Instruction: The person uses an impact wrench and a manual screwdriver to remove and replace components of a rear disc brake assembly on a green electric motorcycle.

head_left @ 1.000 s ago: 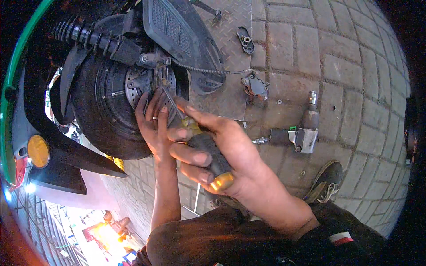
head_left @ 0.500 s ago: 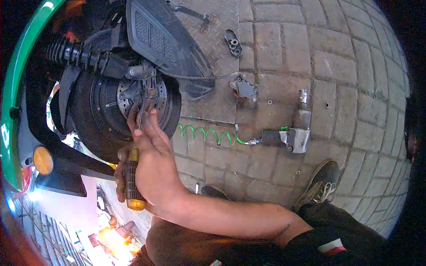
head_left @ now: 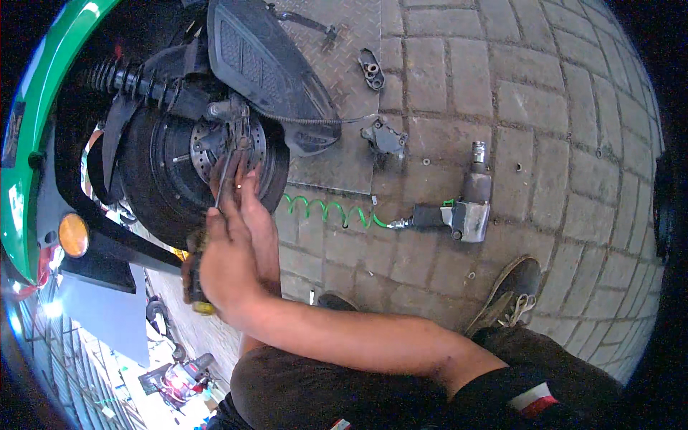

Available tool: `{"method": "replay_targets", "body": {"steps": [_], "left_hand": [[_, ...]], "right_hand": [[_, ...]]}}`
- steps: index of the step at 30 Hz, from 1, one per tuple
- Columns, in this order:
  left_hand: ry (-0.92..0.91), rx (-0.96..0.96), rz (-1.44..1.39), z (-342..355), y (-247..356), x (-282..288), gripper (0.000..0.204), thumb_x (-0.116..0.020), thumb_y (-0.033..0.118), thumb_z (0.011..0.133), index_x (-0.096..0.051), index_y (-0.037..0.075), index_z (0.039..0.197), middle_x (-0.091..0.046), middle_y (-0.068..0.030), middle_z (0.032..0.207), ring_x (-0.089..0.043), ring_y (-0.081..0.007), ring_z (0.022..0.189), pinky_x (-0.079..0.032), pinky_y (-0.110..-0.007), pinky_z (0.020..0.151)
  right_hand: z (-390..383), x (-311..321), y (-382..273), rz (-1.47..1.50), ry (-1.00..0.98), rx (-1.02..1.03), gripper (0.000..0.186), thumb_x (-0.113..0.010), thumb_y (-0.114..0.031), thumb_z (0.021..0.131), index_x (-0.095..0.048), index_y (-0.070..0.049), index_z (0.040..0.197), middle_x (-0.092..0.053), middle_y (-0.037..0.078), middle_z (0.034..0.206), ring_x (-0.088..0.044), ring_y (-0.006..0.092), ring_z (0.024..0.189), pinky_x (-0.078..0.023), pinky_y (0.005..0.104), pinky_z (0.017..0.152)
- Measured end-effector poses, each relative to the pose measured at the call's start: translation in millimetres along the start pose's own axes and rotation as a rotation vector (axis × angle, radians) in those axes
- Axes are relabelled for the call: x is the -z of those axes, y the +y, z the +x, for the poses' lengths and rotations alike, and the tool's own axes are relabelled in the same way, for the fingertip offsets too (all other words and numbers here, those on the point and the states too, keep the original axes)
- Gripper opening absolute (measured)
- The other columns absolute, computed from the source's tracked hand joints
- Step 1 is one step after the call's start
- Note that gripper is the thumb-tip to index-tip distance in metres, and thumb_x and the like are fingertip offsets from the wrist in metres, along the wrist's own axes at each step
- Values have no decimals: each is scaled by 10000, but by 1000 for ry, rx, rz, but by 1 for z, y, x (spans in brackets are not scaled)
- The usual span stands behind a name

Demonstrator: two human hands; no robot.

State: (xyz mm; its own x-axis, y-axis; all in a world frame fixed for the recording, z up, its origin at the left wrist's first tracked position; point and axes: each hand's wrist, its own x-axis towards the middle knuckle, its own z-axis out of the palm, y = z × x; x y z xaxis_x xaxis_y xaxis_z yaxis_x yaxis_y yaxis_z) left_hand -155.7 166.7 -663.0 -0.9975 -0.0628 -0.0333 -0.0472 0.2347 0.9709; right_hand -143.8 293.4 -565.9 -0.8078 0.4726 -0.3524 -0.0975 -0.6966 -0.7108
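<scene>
My right hand (head_left: 229, 269) is wrapped round the dark and yellow handle of a screwdriver (head_left: 203, 308). The screwdriver's thin shaft runs up to a metal bracket (head_left: 242, 136) at the middle of a scooter wheel (head_left: 161, 186). Partly behind the right hand, my left hand (head_left: 259, 222) reaches up to the same spot. Its fingers are bent close together at the lower end of the bracket, beside the shaft; anything between them is hidden. A drilled brake disc (head_left: 204, 147) shows around the bracket.
A brake caliper (head_left: 385, 137) lies on the paving, joined to a hose. Right of it is an air impact wrench (head_left: 473, 208) with a green coiled hose (head_left: 322, 208). A small dark metal part (head_left: 371, 69) rests by the metal plate (head_left: 337, 168). Several nuts lie about.
The right hand and screwdriver have shifted slightly down and left. More of the left hand now shows behind them. The view has moved a little.
</scene>
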Motion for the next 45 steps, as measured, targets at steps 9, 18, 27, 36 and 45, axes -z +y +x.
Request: {"method": "replay_targets", "body": {"steps": [9, 18, 27, 36, 45], "left_hand": [[-104, -297, 295, 43, 7, -23, 618, -636, 181, 987, -367, -20, 1505, -548, -237, 1447, -550, -320, 1345, -454, -409, 1124], [-263, -228, 198, 66, 52, -33, 556, -609, 140, 1007, -389, -24, 1492, -578, -251, 1420, -574, -319, 1331, -466, -389, 1108], [-175, -380, 674, 68, 64, -34, 381, -697, 135, 976, -618, 16, 1330, -699, -126, 1256, -700, -148, 951, -535, -279, 825], [-200, -1023, 1122, 128, 87, -36, 357, -652, 37, 912, -730, 110, 1252, -671, -109, 1225, -672, -270, 1021, -529, -366, 784], [-245, -1105, 1435, 125, 101, -40, 268, -679, 146, 913, -766, 136, 1167, -660, -97, 1120, -628, -310, 1051, -505, -418, 895]], "right_hand": [[6, 63, -28, 562, -320, -762, 521, -422, -319, 1101, -305, -273, 1607, -589, 76, 864, -557, 204, 457, -433, 375, 351], [-5, 117, 30, -328, -460, -283, 585, -507, -180, 1078, -327, -211, 1634, -525, 71, 737, -436, 97, 659, -448, 292, 651], [-10, 106, 73, -441, -477, -136, 620, -525, -82, 1033, -343, -175, 1619, -639, 280, 1262, -686, 247, 773, -539, 381, 794], [-13, 86, 143, -191, -398, -178, 524, -530, -230, 1083, -404, -97, 1574, -577, 40, 832, -522, 89, 626, -472, 302, 587], [-17, 47, 169, 605, -456, -599, 401, -461, -384, 1112, -509, -55, 1335, -519, 44, 723, -486, 115, 467, -406, 292, 402]]}}
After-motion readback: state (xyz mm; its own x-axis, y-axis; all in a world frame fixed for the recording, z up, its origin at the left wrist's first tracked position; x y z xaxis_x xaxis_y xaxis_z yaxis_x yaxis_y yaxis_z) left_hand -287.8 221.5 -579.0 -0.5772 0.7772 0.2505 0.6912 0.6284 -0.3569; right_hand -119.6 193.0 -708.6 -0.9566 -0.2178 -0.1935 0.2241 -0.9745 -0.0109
